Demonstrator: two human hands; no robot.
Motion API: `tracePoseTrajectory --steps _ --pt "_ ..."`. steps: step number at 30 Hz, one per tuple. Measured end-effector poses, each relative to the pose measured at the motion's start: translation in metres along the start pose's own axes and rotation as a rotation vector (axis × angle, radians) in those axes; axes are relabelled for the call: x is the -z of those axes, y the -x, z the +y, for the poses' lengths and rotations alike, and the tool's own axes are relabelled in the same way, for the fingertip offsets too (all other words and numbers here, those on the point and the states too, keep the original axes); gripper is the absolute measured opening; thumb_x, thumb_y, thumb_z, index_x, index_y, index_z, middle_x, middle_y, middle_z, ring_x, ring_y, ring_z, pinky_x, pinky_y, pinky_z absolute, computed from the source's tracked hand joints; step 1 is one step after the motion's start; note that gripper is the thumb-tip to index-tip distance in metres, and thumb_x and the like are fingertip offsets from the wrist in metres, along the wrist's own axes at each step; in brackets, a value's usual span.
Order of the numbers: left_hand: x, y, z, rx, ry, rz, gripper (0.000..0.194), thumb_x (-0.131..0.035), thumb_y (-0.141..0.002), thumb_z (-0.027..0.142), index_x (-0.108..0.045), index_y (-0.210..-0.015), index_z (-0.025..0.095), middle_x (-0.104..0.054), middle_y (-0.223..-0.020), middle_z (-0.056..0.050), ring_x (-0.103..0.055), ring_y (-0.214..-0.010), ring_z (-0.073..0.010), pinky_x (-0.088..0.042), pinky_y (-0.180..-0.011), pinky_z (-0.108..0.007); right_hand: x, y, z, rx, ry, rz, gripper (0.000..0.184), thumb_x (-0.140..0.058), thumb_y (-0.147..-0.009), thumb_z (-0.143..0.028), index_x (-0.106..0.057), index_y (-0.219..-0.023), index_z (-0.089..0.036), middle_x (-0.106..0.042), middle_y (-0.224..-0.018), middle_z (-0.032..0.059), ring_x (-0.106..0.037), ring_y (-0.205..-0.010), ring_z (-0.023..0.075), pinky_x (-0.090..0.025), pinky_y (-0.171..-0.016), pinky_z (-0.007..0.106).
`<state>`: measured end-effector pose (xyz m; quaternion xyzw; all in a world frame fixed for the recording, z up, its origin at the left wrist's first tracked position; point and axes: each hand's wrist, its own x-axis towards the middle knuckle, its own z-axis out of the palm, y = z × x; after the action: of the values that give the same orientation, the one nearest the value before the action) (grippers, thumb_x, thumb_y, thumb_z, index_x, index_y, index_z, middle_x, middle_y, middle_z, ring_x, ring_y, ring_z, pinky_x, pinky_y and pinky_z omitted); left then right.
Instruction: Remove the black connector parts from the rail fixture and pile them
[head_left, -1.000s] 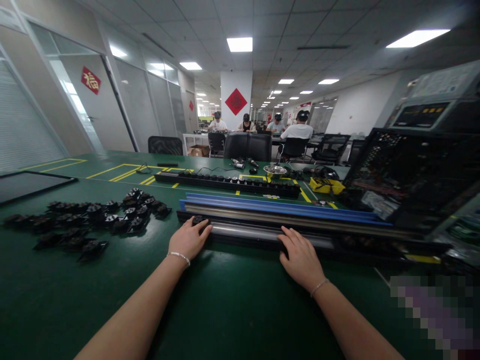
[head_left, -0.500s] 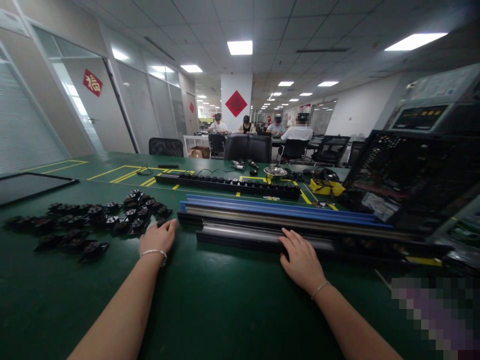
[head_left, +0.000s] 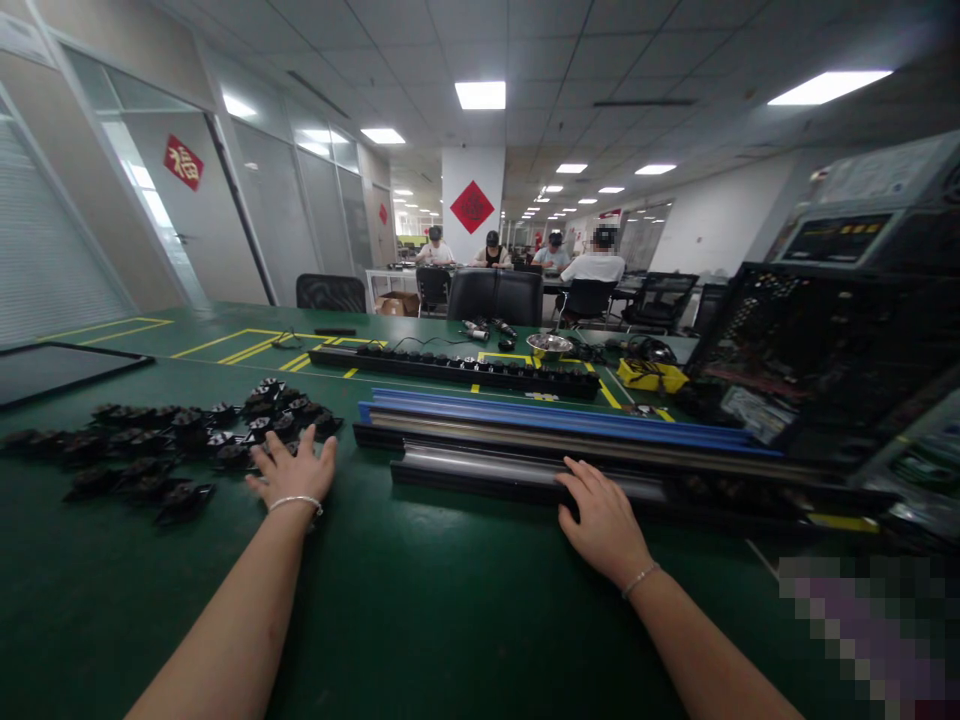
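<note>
My left hand (head_left: 295, 474) is open with its fingers spread, at the near right edge of a cluster of small black parts with shiny metal pieces (head_left: 191, 425). Nothing shows in its grip, though its fingertips overlap the closest parts in view. My right hand (head_left: 602, 522) lies with fingers stretched over the near wall of a long black channel-shaped rail (head_left: 480, 472), thumb on the near side. The rail's inside looks smooth and grey at the left, while darker parts sit inside toward the right. Behind it run another dark rail (head_left: 442, 428) and a blue rail (head_left: 540, 412).
Farther back on the green table (head_left: 420, 620) lies a black rail holding a row of parts (head_left: 450, 372). Beyond it are a metal bowl (head_left: 549, 345) and a yellow tray (head_left: 651, 376). A large dark panel (head_left: 817, 360) rises at the right. Several people sit in the background.
My left hand has shifted a little left toward the black parts, and its fingers have gone from drawn together to spread. The right hand stays in place on the rail.
</note>
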<state>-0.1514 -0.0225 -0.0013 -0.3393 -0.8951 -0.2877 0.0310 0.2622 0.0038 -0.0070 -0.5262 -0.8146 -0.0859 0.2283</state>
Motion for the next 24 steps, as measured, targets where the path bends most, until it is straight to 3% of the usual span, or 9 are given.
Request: tracePoseTrajectory --steps 3,6,9,13,18,24 --pt "-0.003 0.008 0.013 -0.196 0.128 0.122 0.059 -0.033 -0.086 0.054 -0.044 -0.134 0.022 -0.019 -0.152 -0.015 -0.011 -0.140 -0.0366 -0.018 -0.107 -0.061 0.004 -0.004 0.014 -0.052 -0.022 0.102 0.031 -0.043 -0.082 -0.028 -0.062 -0.106 -0.019 -0.060 -0.120 0.0076 -0.048 -0.117 0.0213 -0.036 -0.099 0.038" --pt "-0.005 0.023 0.029 -0.496 0.246 0.187 0.049 -0.033 -0.089 0.043 -0.046 -0.130 0.020 -0.030 -0.149 -0.012 -0.018 -0.139 -0.0284 -0.021 -0.110 -0.052 0.011 -0.005 0.037 -0.218 0.071 0.256 0.034 -0.042 -0.081 -0.028 -0.061 -0.106 -0.014 -0.062 -0.112 0.0111 -0.051 -0.109 0.0232 -0.038 -0.094 0.038" --pt "-0.007 0.047 0.048 -0.766 0.248 0.120 0.046 -0.033 -0.090 0.038 -0.044 -0.131 0.021 -0.036 -0.146 -0.009 -0.021 -0.139 -0.0230 -0.022 -0.112 -0.047 0.019 -0.002 0.058 -0.446 0.244 0.377 0.039 -0.044 -0.079 -0.029 -0.059 -0.111 -0.011 -0.057 -0.116 0.0158 -0.046 -0.110 0.0294 -0.037 -0.092 0.043" --pt "-0.014 0.084 0.069 -1.012 0.132 -0.047 0.050 -0.037 -0.089 0.032 -0.034 -0.138 0.020 -0.033 -0.148 -0.008 -0.019 -0.140 -0.0207 -0.020 -0.113 -0.045 0.027 0.005 0.070 -0.608 0.368 0.358 0.045 -0.046 -0.076 -0.030 -0.055 -0.115 -0.008 -0.052 -0.119 0.0195 -0.043 -0.108 0.0337 -0.036 -0.087 0.044" --pt "-0.023 0.104 0.076 -1.161 -0.012 -0.230 0.055 -0.043 -0.088 0.034 -0.030 -0.141 0.027 -0.032 -0.149 -0.004 -0.023 -0.139 -0.0239 -0.022 -0.111 -0.050 0.037 0.007 0.076 -0.741 0.437 0.273 0.042 -0.047 -0.076 -0.035 -0.058 -0.106 -0.008 -0.057 -0.102 0.0218 -0.048 -0.096 0.0352 -0.038 -0.077 0.045" --pt "-0.023 0.103 0.073 -1.178 -0.068 -0.227 0.053 -0.046 -0.087 0.037 -0.037 -0.138 0.029 -0.040 -0.144 -0.005 -0.030 -0.135 -0.0251 -0.022 -0.111 -0.051 0.041 0.007 0.080 -0.746 0.483 0.222 0.040 -0.045 -0.077 -0.038 -0.062 -0.096 -0.007 -0.057 -0.095 0.0222 -0.049 -0.094 0.0359 -0.038 -0.073 0.044"
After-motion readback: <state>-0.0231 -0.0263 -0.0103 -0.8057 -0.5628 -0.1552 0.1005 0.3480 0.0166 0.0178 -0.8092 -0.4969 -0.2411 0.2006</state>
